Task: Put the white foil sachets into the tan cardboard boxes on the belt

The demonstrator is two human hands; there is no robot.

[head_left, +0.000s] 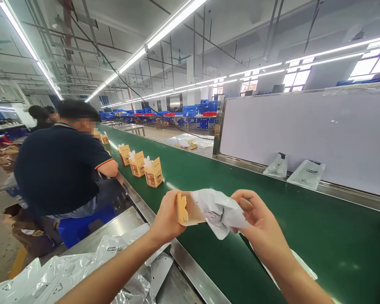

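Note:
My left hand point(168, 216) grips a small tan cardboard box point(186, 208), held open end toward the right above the green conveyor belt point(228, 177). My right hand point(257, 218) pinches a crumpled white plastic bag point(220, 210) that sticks out of the box's open end. Both hands hover over the belt's near edge. Further along the belt stand three similar tan boxes point(153, 172) with white bags poking out of their tops.
A person in a dark shirt point(58, 166) sits at the left beside the belt, with another person behind. A pile of white plastic bags point(63, 270) lies on the steel table at lower left. Two bags point(306, 173) rest below a white board point(304, 135) across the belt.

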